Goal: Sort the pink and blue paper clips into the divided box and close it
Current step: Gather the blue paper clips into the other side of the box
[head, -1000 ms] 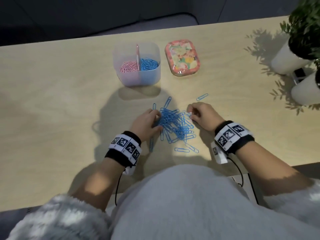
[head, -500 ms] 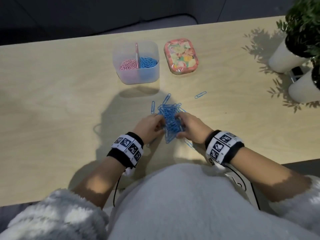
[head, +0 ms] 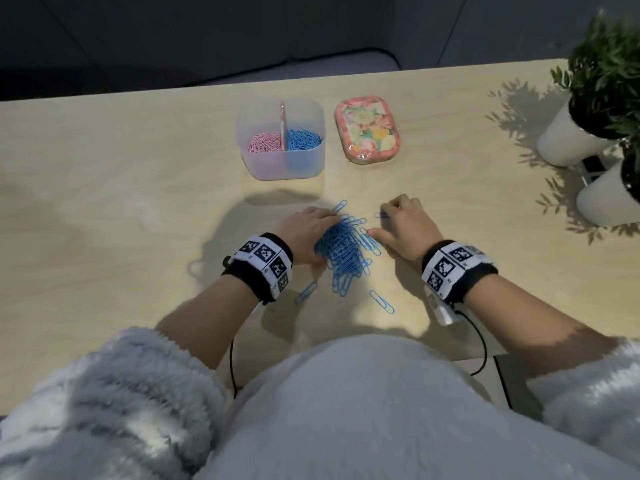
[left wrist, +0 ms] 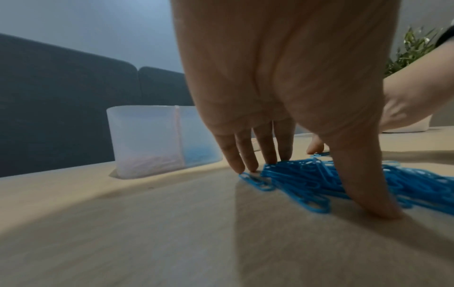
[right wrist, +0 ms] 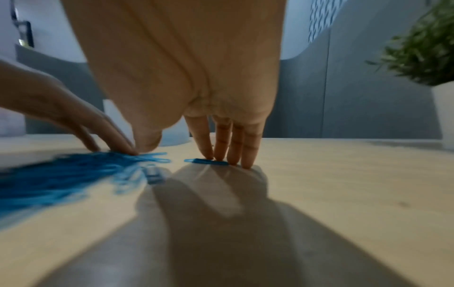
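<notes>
Risk: loose blue wire paper clips [head: 343, 252] heaped on the pale wooden table [head: 121, 220] can scatter or snag together if scooped carelessly, with strays landing in the pink side of the translucent divided plastic box [head: 281, 166] near the floral tin lid [head: 367, 132], still off. Left hand [head: 306, 233] presses straight fingers on the heap's left edge; right hand [head: 403, 225] pins one stray clip [right wrist: 205, 161] with straight fingertips, neither gripping. Versus half a second ago, the right hand left the heap and moved right to that stray.
</notes>
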`<action>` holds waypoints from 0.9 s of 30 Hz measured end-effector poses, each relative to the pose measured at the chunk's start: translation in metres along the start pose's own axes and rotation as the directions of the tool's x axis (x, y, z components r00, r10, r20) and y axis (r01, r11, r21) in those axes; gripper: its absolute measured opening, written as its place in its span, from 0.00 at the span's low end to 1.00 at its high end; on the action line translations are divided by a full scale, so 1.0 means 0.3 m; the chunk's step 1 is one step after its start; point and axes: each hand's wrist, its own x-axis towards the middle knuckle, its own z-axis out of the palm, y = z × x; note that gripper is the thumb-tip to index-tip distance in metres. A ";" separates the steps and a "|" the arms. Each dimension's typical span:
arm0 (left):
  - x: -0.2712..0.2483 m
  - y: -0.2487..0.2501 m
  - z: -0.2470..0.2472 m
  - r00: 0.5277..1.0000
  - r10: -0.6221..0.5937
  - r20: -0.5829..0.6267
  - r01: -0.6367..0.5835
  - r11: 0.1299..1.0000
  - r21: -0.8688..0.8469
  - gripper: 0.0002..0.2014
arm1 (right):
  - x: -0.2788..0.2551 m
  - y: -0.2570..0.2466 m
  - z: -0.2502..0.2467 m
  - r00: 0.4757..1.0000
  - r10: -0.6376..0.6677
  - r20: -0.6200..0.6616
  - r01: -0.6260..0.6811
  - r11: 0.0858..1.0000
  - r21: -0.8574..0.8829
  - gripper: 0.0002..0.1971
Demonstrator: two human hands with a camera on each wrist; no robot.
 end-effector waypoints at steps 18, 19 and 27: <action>-0.024 -0.052 -0.006 0.960 -0.219 -0.173 0.185 0.963 -0.194 0.13 | 0.049 -0.154 0.008 0.995 -0.068 0.074 0.045 0.960 0.275 0.10; -0.030 -0.059 -0.008 0.955 -0.240 -0.173 0.197 0.952 -0.233 0.12 | 0.061 -0.143 -0.010 0.996 -0.057 0.070 0.033 0.950 0.311 0.10; -0.076 -0.085 -0.004 0.915 -0.320 -0.246 0.176 0.864 -0.472 0.07 | 0.269 -0.196 -0.263 1.000 -0.023 0.020 0.008 0.839 0.544 0.11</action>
